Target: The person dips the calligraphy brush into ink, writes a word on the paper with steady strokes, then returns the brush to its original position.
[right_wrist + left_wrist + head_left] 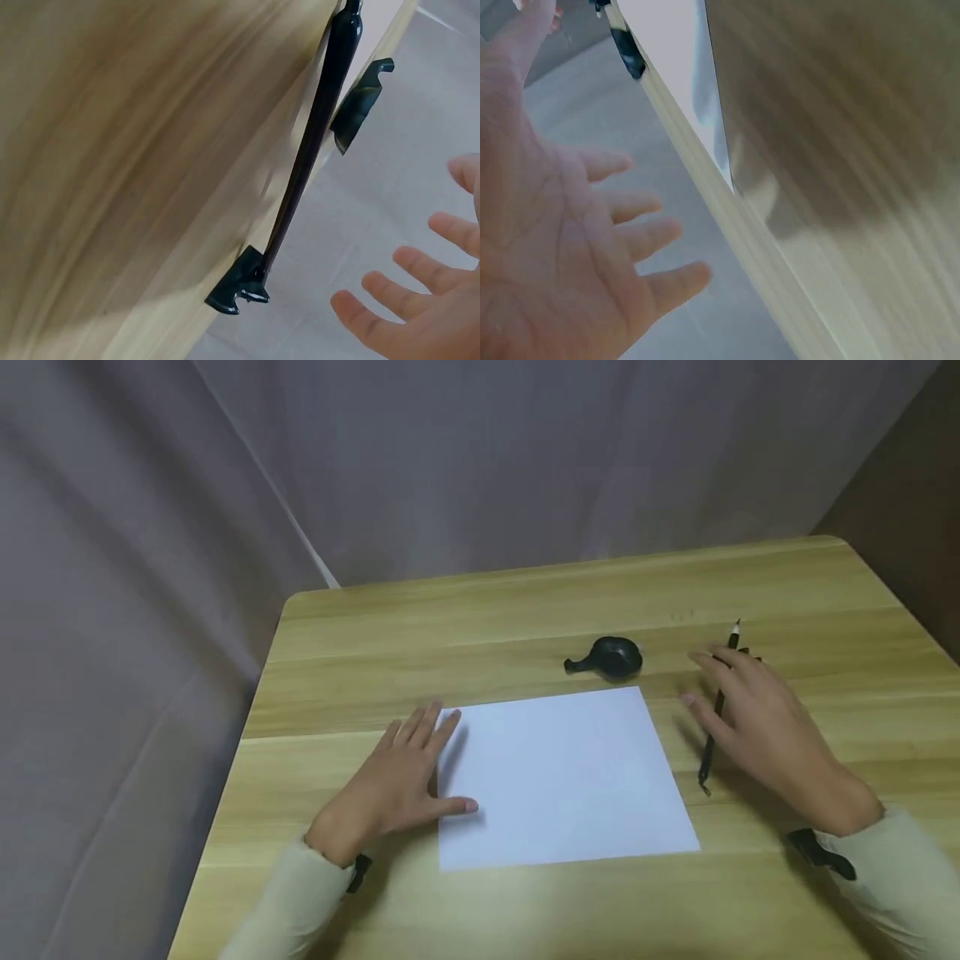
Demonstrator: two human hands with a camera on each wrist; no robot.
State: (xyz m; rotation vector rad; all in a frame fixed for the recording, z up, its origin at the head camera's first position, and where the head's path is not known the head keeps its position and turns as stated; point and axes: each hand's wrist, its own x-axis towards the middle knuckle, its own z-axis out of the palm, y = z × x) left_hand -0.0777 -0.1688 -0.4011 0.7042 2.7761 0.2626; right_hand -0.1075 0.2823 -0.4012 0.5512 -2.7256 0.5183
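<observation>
The table [525, 914] is smooth-looking, so whatever lies on it could probably slide.

The paper [570, 777] lies flat at the near middle, with no weight on it; a sleeve or thumb dragging on its left edge could skew or crease it.

The left hand [401, 785] is spread over that edge, thumb apart; I cannot tell whether it presses the sheet. If it does not, the paper could creep.

The right hand [772, 735] has its fingers loosely parted and pinches nothing, above the brush [310, 139] to the right of the paper. A low knuckle could roll the round handle.

The black dish [617, 658] sits just beyond the paper's far edge; a sweeping right arm might clip it and spill any contents.

The rest [234, 285] under the brush's far end looks small, so a sideways knock could tip both.
</observation>
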